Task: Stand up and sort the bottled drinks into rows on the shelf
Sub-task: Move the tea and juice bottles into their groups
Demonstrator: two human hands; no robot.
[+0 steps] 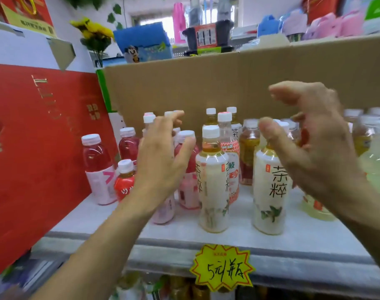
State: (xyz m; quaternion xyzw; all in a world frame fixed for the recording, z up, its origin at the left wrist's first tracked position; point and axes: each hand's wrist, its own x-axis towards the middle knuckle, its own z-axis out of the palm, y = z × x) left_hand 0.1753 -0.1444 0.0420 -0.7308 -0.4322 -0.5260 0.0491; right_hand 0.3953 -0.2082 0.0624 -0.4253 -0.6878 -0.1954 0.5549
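Note:
Several bottled drinks stand on a white shelf. Pink-red bottles cluster at the left, with a small red-labelled bottle in front. Two white-labelled tea bottles stand at the front: one in the middle, another to its right. Yellowish bottles stand at the far right. My left hand hovers with fingers spread over the pink bottles, holding nothing. My right hand is raised with fingers loosely curved above the right tea bottle's neck, thumb near its cap, gripping nothing.
A large cardboard box wall backs the shelf. A big red gift box leans at the left edge. A yellow starburst price tag hangs on the shelf's front lip. More bottles show on the shelf below.

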